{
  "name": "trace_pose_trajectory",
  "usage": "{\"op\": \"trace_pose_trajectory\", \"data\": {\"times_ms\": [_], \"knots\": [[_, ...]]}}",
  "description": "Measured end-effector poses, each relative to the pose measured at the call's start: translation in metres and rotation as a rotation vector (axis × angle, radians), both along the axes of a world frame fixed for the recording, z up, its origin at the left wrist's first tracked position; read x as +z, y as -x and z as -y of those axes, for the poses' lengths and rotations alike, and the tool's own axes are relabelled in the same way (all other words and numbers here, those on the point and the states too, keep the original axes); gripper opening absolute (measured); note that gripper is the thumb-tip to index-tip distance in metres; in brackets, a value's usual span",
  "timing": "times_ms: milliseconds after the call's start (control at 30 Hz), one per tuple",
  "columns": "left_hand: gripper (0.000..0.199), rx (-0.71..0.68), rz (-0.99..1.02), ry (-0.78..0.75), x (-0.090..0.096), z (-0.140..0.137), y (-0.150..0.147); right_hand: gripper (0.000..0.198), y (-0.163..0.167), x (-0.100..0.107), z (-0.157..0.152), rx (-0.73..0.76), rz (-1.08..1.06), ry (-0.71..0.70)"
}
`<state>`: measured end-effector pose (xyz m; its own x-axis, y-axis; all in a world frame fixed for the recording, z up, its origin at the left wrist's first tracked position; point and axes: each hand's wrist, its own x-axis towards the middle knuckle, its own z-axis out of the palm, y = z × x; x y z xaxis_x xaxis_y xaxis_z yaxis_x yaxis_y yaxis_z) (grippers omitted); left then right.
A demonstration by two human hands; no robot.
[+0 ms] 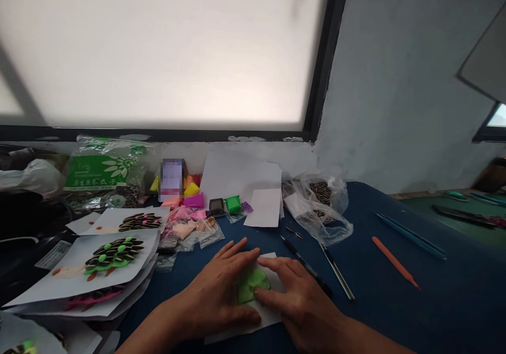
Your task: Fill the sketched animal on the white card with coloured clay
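A flattened piece of light green modelling clay [249, 286] lies on a sheet of white paper [272, 314] at the front of the table. My left hand [215, 285] rests along the clay's left side, its fingers stretched out and its thumb low on the paper. From the right, my right hand [300, 293] has the clay's edge between thumb and forefinger, the thumb pressing on its surface. Part of the clay is covered by my fingers.
Right of my hands lie a black pen [302, 262], a metal rod [336, 272], an orange tool [395, 263] and blue tweezers [413, 236]. Finished seed-and-clay pictures [114, 259] are stacked left. Behind are clay packets [193, 222], a phone [172, 179] and a bag of seeds [320, 201].
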<state>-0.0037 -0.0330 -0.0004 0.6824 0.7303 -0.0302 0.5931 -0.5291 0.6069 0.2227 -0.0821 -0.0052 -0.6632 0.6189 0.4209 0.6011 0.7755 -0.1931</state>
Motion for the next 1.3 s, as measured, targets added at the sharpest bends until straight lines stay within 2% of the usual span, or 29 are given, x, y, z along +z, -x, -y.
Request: {"op": "trace_pose_trajectory", "data": {"times_ms": [67, 167, 367, 500, 633, 900, 1133, 1300], "knots": [[0.093, -0.018, 0.001, -0.028, 0.002, -0.001, 0.001, 0.039, -0.001, -0.001, 0.001, 0.011, -0.030, -0.042], [0.097, -0.025, -0.015, 0.028, 0.009, -0.001, 0.001, 0.048, -0.001, -0.001, 0.002, 0.000, -0.058, -0.056], [0.104, -0.007, -0.071, 0.137, 0.021, -0.002, 0.002, 0.038, 0.003, 0.011, -0.002, -0.069, 0.014, 0.062], [0.103, -0.017, -0.040, 0.151, 0.022, -0.002, 0.003, 0.031, 0.009, 0.015, -0.008, -0.018, 0.044, 0.055], [0.101, -0.019, -0.036, 0.154, 0.023, -0.002, 0.003, 0.028, 0.013, 0.010, -0.010, 0.010, 0.056, 0.047], [0.105, -0.009, -0.085, 0.046, 0.019, -0.006, 0.003, 0.023, 0.010, 0.000, -0.009, 0.041, 0.050, -0.021], [0.101, -0.051, -0.107, 0.020, 0.018, -0.008, 0.007, 0.027, 0.014, 0.005, -0.008, 0.028, 0.038, -0.070], [0.099, -0.068, -0.067, 0.017, 0.017, -0.009, 0.008, 0.029, 0.014, 0.007, -0.010, 0.047, 0.112, -0.022]]}}
